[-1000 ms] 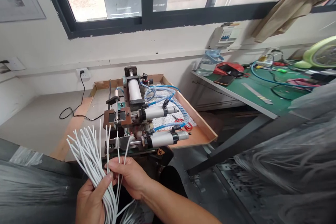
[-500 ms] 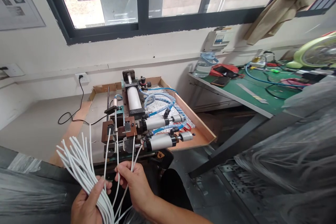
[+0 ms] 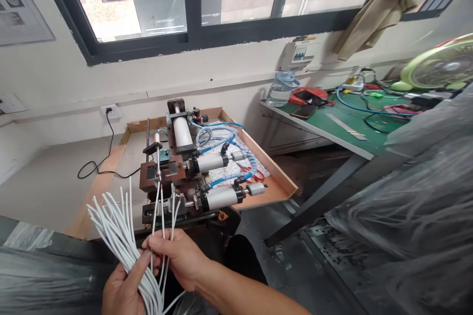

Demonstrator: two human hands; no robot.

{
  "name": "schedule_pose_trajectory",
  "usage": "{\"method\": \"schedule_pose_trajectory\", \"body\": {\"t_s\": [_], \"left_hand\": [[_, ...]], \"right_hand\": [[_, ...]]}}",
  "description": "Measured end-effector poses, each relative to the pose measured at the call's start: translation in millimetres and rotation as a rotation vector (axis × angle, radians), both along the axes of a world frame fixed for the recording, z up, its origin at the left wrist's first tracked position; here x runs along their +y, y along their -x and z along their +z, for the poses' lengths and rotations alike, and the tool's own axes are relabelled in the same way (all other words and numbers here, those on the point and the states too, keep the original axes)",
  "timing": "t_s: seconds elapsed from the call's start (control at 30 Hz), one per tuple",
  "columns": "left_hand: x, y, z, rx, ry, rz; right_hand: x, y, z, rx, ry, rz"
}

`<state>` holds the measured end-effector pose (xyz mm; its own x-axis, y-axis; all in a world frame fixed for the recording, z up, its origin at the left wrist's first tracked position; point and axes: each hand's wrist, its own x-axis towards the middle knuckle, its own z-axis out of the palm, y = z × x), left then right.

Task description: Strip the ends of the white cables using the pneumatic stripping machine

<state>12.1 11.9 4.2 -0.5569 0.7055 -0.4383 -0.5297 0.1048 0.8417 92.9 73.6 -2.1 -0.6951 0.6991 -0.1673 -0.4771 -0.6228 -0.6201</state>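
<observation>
A thick bundle of white cables (image 3: 117, 236) is gripped in my left hand (image 3: 127, 283), the cut ends fanning up and to the left. My right hand (image 3: 181, 256) pinches a few single white cables (image 3: 163, 211) that stand upright between its thumb and fingers. Both hands' fingertips meet at the cable nearest the bundle. Just beyond the cable tips is a pneumatic machine (image 3: 162, 177) with brown jaw blocks and silver cylinders (image 3: 221, 198). One or two of the right-hand cables show a reddish tip.
The machine sits in a shallow wooden-edged tray (image 3: 273, 172) with blue air hoses (image 3: 236, 145). To the right a green-topped table (image 3: 314, 125) holds a water jug (image 3: 283, 89), a phone and a fan (image 3: 443, 66). Plastic-wrapped cable bundles (image 3: 417, 216) flank me.
My right hand has moved left to meet my left fingertips, bringing its cables closer to the bundle. The machine's jaw blocks look closer together, and the view has shifted slightly.
</observation>
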Motion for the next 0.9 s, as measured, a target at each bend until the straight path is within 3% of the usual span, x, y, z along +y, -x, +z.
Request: {"method": "schedule_pose_trajectory", "body": {"t_s": [0.13, 0.27, 0.63, 0.77, 0.9], "left_hand": [[0.4, 2.4, -0.9, -0.024, 0.026, 0.028], [-0.8, 7.5, -5.0, -0.034, 0.026, 0.065], [-2.6, 7.4, -3.5, 0.008, 0.002, 0.032], [-3.2, 6.3, -4.5, 0.065, -0.054, 0.029], [-6.1, 6.7, -8.8, 0.028, 0.019, -0.049]], "right_hand": [[-6.2, -2.8, -2.4, -0.067, -0.091, -0.194], [-6.8, -7.2, -10.0, -0.185, -0.128, -0.277], [3.1, -3.8, -7.9, -0.165, -0.016, -0.185], [3.2, -2.4, -3.1, -0.060, -0.046, -0.122], [-0.4, -2.0, 5.2, -0.036, -0.076, -0.156]]}}
